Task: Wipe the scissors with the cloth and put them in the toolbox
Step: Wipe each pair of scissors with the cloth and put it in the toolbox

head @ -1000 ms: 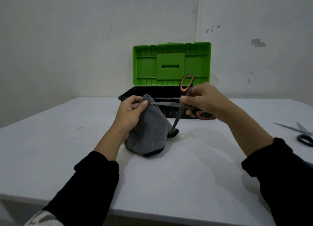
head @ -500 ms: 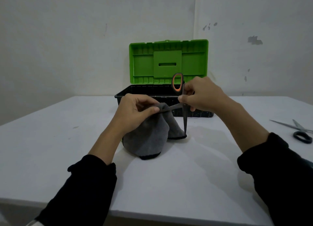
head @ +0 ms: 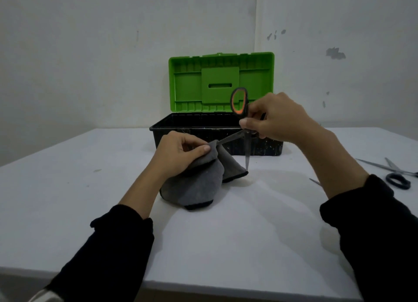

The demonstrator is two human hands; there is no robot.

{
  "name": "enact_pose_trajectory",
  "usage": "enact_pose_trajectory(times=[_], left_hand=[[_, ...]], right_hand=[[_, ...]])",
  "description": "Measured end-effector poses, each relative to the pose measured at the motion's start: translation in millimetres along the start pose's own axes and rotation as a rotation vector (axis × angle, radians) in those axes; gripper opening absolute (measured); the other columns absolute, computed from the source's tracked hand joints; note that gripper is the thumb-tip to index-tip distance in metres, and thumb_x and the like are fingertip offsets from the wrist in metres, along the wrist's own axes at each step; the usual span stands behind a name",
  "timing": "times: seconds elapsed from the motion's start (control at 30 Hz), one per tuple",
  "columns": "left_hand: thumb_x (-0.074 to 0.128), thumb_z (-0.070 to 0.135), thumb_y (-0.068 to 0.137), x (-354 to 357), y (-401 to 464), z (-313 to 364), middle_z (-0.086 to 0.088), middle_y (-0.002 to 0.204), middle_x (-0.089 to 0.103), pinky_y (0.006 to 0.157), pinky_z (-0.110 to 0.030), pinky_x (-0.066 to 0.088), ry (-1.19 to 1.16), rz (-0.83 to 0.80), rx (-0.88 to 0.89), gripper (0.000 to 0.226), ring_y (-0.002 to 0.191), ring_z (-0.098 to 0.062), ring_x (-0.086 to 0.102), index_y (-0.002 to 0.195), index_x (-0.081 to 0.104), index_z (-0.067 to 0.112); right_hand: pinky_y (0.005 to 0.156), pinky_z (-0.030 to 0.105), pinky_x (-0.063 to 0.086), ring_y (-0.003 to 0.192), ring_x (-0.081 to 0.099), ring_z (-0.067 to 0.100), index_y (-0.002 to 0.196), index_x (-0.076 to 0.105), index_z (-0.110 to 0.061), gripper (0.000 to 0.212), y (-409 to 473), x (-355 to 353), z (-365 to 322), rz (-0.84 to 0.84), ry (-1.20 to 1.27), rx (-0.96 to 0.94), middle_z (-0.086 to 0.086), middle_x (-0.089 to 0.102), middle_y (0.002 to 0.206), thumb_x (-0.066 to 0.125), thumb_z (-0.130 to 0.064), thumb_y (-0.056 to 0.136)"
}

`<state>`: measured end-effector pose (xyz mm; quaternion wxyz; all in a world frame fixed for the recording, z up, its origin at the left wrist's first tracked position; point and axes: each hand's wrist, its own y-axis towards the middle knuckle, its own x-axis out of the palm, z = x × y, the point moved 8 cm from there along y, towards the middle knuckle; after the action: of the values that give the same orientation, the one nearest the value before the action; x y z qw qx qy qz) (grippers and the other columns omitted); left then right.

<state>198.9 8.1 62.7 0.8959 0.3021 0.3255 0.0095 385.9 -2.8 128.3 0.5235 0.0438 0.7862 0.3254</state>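
**Wiping under way: one blade in the cloth, toolbox waiting open**

The right hand [head: 274, 118] pinches the orange-handled scissors [head: 242, 120] at the pivot, fingers curled round the lower handle, with the upper loop standing above the knuckles. The blades are spread: one hangs nearly straight down, its tip just above the tabletop [head: 226, 245] beside the cloth's far corner; the other slants down toward the left hand [head: 181, 151]. That hand grips the grey cloth [head: 199, 184] and pinches a fold of it round the tip of the slanted blade, thumb on top. The rest of the cloth drapes onto the tabletop near its middle.

By my reading this is the wiping step, not yet the stowing. The next move likely calls for drawing the pinched cloth along the blade while the right hand holds the scissors steady, keeping fingers off the cutting edge; the hanging blade looks unwiped, though I cannot be sure.

The toolbox [head: 217, 134] stands just behind both hands toward the far edge, green lid upright, black tray open. A second pair of scissors [head: 393, 175] lies well apart near the right edge.
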Motion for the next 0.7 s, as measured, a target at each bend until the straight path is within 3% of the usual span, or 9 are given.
enact_pose_trajectory(times=[0.1,0.2,0.33,0.43,0.53,0.7], left_hand=[[0.068,0.024,0.083,-6,1,-8,0.010,0.081,0.072,0.080,-0.027,0.054,-0.064,0.109,-0.077,0.010,0.080,-0.003,0.066,0.089,0.075,0.024],[0.067,0.023,0.084,-7,1,-16,0.007,0.083,0.073,0.082,-0.029,0.054,-0.151,0.138,-0.149,0.010,0.083,-0.006,0.066,0.089,0.075,0.022],[0.067,0.027,0.084,-13,-1,-31,0.008,0.082,0.071,0.084,-0.030,0.053,-0.074,0.211,-0.260,0.011,0.088,-0.009,0.064,0.089,0.075,0.022],[0.067,0.030,0.083,-20,-3,-39,0.006,0.082,0.069,0.084,-0.031,0.051,-0.009,0.279,-0.307,0.011,0.090,-0.012,0.063,0.086,0.075,0.023],[0.066,0.029,0.084,-16,-3,-32,0.008,0.082,0.068,0.079,-0.024,0.046,-0.005,0.272,-0.259,0.011,0.083,-0.007,0.061,0.087,0.074,0.021],[0.061,0.024,0.088,-5,0,-21,0.009,0.081,0.069,0.075,-0.018,0.047,-0.308,0.199,-0.237,0.012,0.080,-0.003,0.062,0.082,0.071,0.023]], right_hand=[[0.073,0.042,0.057,0.055,0.066,0.007,0.067,0.064,-0.026,0.021,2,-16,10,0.052,0.049,0.029,-0.001,0.070,0.065,0.064,-0.037,0.084],[0.070,0.040,0.058,0.050,0.065,0.007,0.069,0.065,-0.024,0.018,1,-22,11,0.084,0.122,0.018,-0.001,0.069,0.064,0.065,-0.032,0.085],[0.064,0.035,0.057,0.056,0.067,0.012,0.073,0.064,-0.023,0.014,-1,-26,22,0.190,0.222,0.055,-0.005,0.066,0.066,0.066,-0.028,0.085],[0.054,0.026,0.052,0.053,0.065,0.011,0.070,0.064,-0.020,0.016,-1,-22,42,0.263,0.351,0.139,0.002,0.069,0.069,0.066,-0.025,0.085],[0.042,0.011,0.041,0.043,0.059,0.004,0.075,0.066,-0.010,0.014,-2,2,40,0.066,0.460,0.164,0.005,0.067,0.067,0.066,-0.019,0.086],[0.049,0.018,0.047,0.048,0.064,0.008,0.065,0.066,-0.015,0.020,2,38,11,-0.168,0.372,0.075,0.006,0.067,0.063,0.068,-0.022,0.084]])
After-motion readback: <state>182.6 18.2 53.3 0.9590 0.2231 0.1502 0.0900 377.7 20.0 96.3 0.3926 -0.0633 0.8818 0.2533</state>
